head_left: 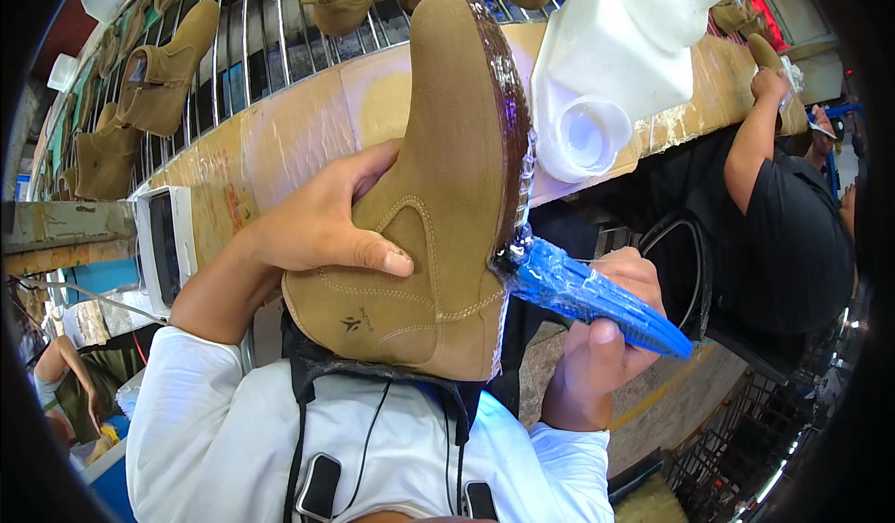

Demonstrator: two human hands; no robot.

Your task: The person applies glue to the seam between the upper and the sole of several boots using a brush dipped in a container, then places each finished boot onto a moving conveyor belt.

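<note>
A tan ankle boot (443, 159) lies on its side in front of me, toe pointing away. My left hand (326, 220) grips it from the left, the thumb spread across its stitched upper. Along the boot's right edge, by the sole, runs a dark, wet, glossy coating from the toe back to about the middle; the heel end of that edge looks paler. My right hand (611, 327) holds a blue brush (597, 292) by its handle. Its dark, wet head touches the boot's edge near the heel half, hiding the bristles' exact contact.
A white plastic bottle (606, 43) with a round open cup (589, 139) of whitish liquid sits on the cardboard-covered bench edge (289, 131) ahead. More tan boots (163, 75) stand on a metal rack beyond. Another person in black (792, 234) works at the right.
</note>
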